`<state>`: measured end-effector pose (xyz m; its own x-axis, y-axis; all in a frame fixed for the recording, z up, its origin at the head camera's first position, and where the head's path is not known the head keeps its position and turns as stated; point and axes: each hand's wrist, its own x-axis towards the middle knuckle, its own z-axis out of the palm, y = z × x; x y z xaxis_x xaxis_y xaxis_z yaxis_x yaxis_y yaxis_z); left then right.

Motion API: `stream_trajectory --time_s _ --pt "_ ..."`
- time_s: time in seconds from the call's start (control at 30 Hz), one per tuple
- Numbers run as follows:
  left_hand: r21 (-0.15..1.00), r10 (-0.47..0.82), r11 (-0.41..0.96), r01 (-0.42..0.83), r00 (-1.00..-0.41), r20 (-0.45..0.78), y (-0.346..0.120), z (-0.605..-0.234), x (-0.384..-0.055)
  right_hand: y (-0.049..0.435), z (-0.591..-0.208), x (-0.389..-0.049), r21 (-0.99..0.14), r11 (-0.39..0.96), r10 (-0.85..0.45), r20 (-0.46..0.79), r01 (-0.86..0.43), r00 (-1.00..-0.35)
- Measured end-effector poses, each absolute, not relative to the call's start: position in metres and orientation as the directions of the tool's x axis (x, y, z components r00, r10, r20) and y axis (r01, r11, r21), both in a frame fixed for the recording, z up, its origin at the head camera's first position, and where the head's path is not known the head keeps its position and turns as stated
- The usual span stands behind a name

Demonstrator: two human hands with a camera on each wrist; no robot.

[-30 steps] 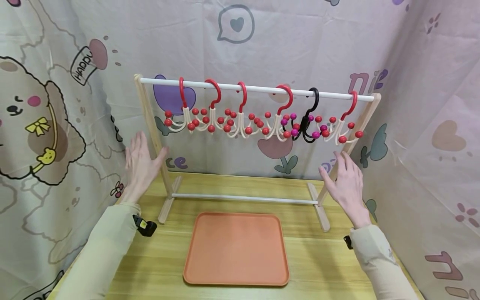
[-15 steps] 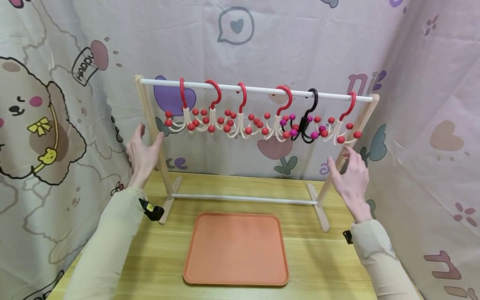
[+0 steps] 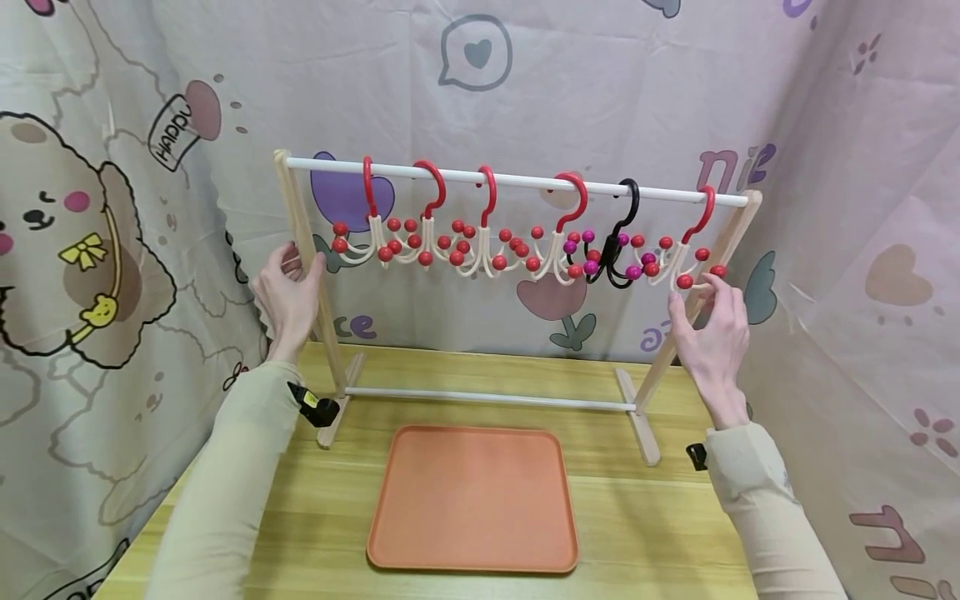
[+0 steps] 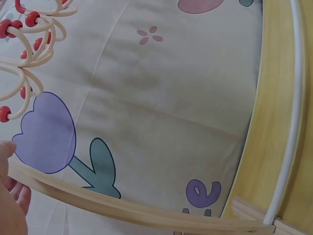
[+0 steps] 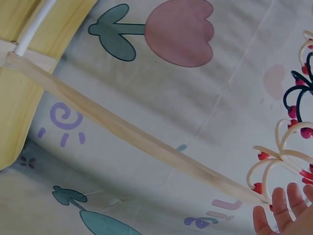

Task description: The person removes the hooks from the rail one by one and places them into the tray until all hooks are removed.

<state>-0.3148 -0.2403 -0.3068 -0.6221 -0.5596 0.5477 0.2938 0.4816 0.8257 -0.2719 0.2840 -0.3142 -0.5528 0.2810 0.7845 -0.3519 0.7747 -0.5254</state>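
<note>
A wooden rack [image 3: 300,217] stands on the table, with a white top rod [image 3: 517,180]. My left hand [image 3: 288,296] is at its left post, thumb in front and fingers beside it; in the left wrist view, the post [image 4: 122,205] passes between thumb and fingers. Whether they touch it is unclear. My right hand [image 3: 712,337] is at the right post, just below the end red hook hanger [image 3: 699,217]. Its fingers [image 5: 296,198] look spread in the right wrist view. Several red-topped hangers [image 3: 487,200] and one black hanger [image 3: 630,204] hang from the rod.
An orange tray [image 3: 472,500] lies on the wooden table [image 3: 645,533] in front of the rack. A white lower rod [image 3: 487,397] joins the rack's feet. Printed curtains [image 3: 480,100] close off the back and both sides.
Both hands have moved up along the posts. The left hand has moved closer to its post, fingers more bent. The right has shifted slightly right, closer to the end hanger.
</note>
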Motion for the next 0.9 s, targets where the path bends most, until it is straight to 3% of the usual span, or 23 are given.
stream_trajectory --time_s 0.4,0.9 --pt "0.815 -0.602 0.510 0.276 -0.562 0.567 -0.242 -0.302 -0.322 0.280 -0.293 -0.280 -0.527 0.767 0.296 0.796 -0.365 -0.527" --pt "0.803 -0.588 0.559 0.207 -0.583 0.560 -0.247 -0.297 -0.320 0.273 -0.263 -0.295 -0.580 0.719 0.367 0.785 -0.383 -0.500"
